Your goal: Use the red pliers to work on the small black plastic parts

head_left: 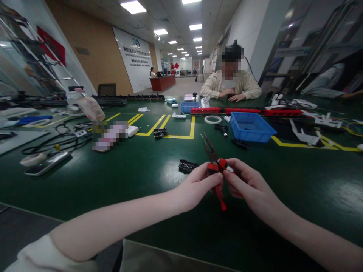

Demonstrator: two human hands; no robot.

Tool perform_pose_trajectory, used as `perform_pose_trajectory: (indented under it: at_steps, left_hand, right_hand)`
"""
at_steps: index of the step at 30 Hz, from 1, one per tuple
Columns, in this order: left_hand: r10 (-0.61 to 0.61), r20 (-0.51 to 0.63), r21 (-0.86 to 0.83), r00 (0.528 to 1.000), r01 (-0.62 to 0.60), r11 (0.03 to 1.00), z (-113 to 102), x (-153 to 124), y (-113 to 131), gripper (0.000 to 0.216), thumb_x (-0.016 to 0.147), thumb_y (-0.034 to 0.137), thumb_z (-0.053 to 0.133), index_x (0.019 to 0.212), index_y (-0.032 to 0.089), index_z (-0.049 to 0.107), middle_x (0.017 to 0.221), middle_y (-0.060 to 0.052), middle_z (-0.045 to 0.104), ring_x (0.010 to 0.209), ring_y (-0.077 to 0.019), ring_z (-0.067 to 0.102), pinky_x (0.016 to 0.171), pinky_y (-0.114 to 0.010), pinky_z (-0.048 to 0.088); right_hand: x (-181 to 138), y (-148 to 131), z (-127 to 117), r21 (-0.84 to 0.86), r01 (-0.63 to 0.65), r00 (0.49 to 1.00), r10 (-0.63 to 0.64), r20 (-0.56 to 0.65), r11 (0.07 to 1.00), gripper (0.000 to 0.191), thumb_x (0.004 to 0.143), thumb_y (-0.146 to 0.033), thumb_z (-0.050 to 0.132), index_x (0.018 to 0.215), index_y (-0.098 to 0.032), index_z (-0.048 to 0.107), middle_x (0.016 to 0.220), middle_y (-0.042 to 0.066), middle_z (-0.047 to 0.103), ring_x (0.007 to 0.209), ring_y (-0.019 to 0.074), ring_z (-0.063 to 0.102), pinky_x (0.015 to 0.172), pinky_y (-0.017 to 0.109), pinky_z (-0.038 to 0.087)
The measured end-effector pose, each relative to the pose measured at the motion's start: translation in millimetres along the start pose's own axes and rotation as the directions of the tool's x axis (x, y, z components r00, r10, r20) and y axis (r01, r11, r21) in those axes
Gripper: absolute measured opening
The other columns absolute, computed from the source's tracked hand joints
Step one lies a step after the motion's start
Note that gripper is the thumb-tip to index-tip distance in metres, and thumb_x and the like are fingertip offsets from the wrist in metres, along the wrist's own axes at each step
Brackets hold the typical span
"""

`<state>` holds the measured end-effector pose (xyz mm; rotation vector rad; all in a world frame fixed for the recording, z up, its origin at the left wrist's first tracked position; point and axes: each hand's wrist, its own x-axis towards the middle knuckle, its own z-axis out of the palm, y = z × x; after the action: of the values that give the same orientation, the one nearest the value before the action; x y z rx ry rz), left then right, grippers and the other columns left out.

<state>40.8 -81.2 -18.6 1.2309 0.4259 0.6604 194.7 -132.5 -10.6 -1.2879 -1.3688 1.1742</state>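
Both my hands hold a pair of long-nose pliers (211,153) with red handles above the green table (136,181). The slim jaws point away from me and stand slightly apart at the tips. My left hand (200,183) is closed on the left handle, its thumb lying along it. Around the other handle, near the pivot, my right hand (245,179) has its fingers closed; a small pale piece shows by its fingertips. One red handle end hangs below the hands. Just left of the pliers lies a black ribbed plastic part (187,166).
A blue bin (252,128) stands ahead to the right, near a roll of white tape (212,119). Another black part (160,133) lies by yellow tape lines. Phone (110,138), cables (65,132) and a bottle (90,107) occupy the left. A person (231,79) sits opposite.
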Motion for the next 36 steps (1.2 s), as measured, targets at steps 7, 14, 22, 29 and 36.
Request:
perform_pose_trajectory:
  at_steps: [7, 14, 22, 29, 36]
  left_hand:
    - [0.063, 0.035, 0.108, 0.997, -0.066, 0.992, -7.3, -1.2, -4.2, 0.035, 0.082, 0.045, 0.062, 0.091, 0.014, 0.049, 0.062, 0.005, 0.047, 0.057, -0.0079, 0.046, 0.056, -0.023, 0.042]
    - [0.055, 0.094, 0.188, 0.994, -0.072, 0.979, -21.2, 1.7, -3.5, 0.025, 0.083, 0.031, 0.063, 0.097, 0.014, 0.051, 0.08, 0.0, 0.055, 0.066, -0.009, 0.055, 0.063, -0.025, 0.049]
    - [0.018, 0.072, 0.271, 0.997, -0.037, 0.962, -20.7, -2.6, 2.2, 0.015, 0.084, 0.017, 0.058, 0.098, 0.011, 0.056, 0.082, -0.002, 0.058, 0.075, -0.012, 0.058, 0.072, -0.027, 0.049]
    - [0.05, 0.073, 0.042, 0.996, -0.053, 0.998, -11.8, -9.2, 8.0, 0.021, 0.079, 0.014, 0.064, 0.099, 0.012, 0.059, 0.09, -0.005, 0.065, 0.086, -0.015, 0.062, 0.081, -0.028, 0.049]
    - [0.053, 0.169, 0.096, 0.984, -0.069, 0.993, -18.1, -14.3, 12.8, 0.028, 0.079, 0.011, 0.062, 0.107, 0.013, 0.059, 0.104, -0.007, 0.066, 0.094, -0.0161, 0.063, 0.085, -0.027, 0.049]
  right_hand:
    - [-2.9, -2.6, -1.6, -0.049, 0.029, 0.994, -0.024, 0.102, 0.998, 0.037, 0.088, -0.048, 0.05, 0.114, -0.022, 0.053, 0.072, -0.002, 0.052, 0.052, 0.0087, 0.043, 0.045, 0.023, 0.035]
    - [-6.1, -4.3, -0.9, -0.154, 0.05, 0.996, -0.039, 0.075, 0.987, 0.039, 0.091, -0.045, 0.046, 0.121, -0.022, 0.053, 0.072, 0.0, 0.054, 0.056, 0.0104, 0.047, 0.046, 0.024, 0.039]
    - [-7.4, -0.6, -1.4, -0.213, 0.095, 0.994, -0.082, 0.07, 0.972, 0.039, 0.091, -0.045, 0.046, 0.122, -0.023, 0.054, 0.068, -0.001, 0.052, 0.055, 0.0104, 0.046, 0.046, 0.024, 0.038]
    - [-8.0, -4.1, -2.3, -0.016, 0.013, 0.999, -0.012, 0.05, 1.0, 0.039, 0.087, -0.046, 0.054, 0.119, -0.024, 0.059, 0.072, -0.001, 0.054, 0.054, 0.0086, 0.042, 0.044, 0.023, 0.032]
    - [-12.8, -2.4, -3.7, -0.001, 0.041, 0.998, -0.041, 0.054, 0.999, 0.031, 0.088, -0.042, 0.054, 0.117, -0.031, 0.061, 0.072, -0.002, 0.057, 0.054, 0.0081, 0.043, 0.044, 0.021, 0.035]
